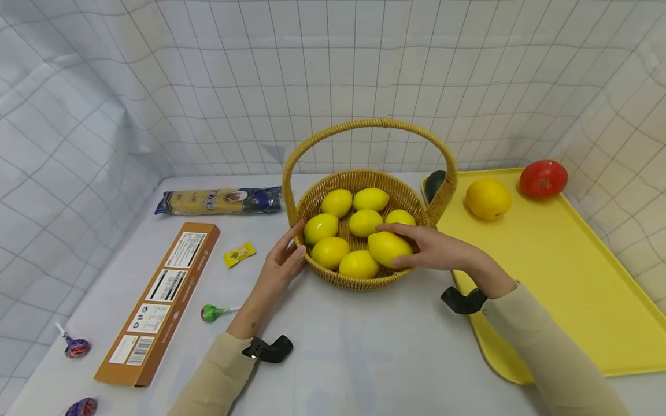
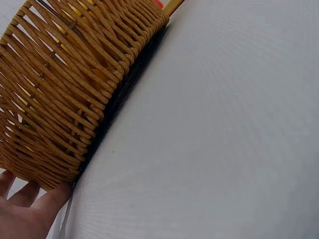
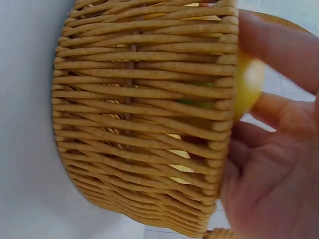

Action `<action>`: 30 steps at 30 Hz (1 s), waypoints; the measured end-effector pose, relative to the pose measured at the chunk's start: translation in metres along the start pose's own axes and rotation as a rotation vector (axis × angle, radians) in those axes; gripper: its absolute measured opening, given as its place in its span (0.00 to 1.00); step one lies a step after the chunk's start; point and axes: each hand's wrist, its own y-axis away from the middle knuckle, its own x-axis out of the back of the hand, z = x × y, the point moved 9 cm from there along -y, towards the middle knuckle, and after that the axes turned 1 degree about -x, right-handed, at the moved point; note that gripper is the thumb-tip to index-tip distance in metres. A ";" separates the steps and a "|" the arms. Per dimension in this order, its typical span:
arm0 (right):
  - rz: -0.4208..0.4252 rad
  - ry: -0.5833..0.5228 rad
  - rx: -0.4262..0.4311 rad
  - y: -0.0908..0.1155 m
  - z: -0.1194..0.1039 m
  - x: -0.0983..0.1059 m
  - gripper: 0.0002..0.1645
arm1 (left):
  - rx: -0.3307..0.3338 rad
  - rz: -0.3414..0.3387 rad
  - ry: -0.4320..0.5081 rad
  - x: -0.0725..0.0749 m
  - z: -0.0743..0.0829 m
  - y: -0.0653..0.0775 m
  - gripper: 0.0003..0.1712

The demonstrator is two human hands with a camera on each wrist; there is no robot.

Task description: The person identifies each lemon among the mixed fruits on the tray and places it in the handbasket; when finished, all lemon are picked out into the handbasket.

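A round wicker basket (image 1: 346,281) with a tall arched handle stands on the table and holds several yellow lemons (image 1: 330,253). My right hand (image 1: 434,248) reaches over the basket's right front rim and grips one lemon (image 1: 387,247) between thumb and fingers. That lemon (image 3: 249,84) shows just past the rim in the right wrist view, partly hidden by the weave. At the basket's left side, my left hand (image 1: 281,263) rests its fingers against the outer wall near the handle's base. The left wrist view shows its fingertips (image 2: 55,199) touching the weave low down.
To the right lies a yellow tray (image 1: 551,271) with a yellow fruit (image 1: 488,198), a red tomato (image 1: 543,179) and a dark green object (image 1: 433,185). On the left are a pasta packet (image 1: 224,201), a long brown box (image 1: 161,300), a yellow sachet (image 1: 240,254) and lollipops (image 1: 210,313).
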 end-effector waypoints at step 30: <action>0.426 -0.031 0.105 0.092 0.002 0.024 0.25 | -0.084 0.062 -0.407 0.006 0.045 0.011 0.29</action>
